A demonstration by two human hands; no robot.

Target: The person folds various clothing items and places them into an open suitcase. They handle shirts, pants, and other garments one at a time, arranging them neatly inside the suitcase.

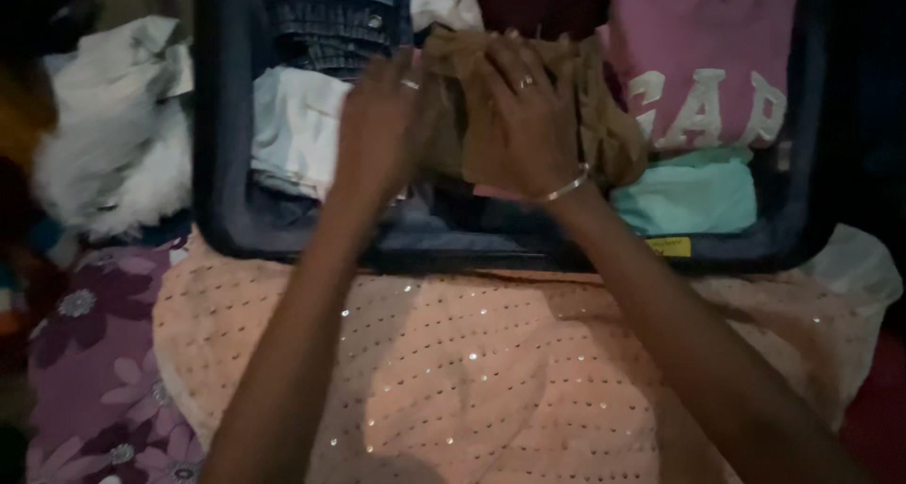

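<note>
Seen from above in dim light: left hand (pixel 377 130) laid flat, fingers together, against the left edge of a brown cloth (pixel 528 107); right hand (pixel 524 121) pressed on top of it, fingers spread and resting flat, not clamped; cloth bunched in the middle of an open dark suitcase (pixel 222 163), between a white fold (pixel 293 130) and a pink top (pixel 703 59); jeans (pixel 330 17) behind; teal fold (pixel 689 196) at right; peach sequinned fabric (pixel 472 371) across the foreground.

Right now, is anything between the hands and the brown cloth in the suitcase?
Nothing visible. The left hand and right hand both lie flat on the brown cloth, pressing it among folded clothes in the suitcase.
</note>
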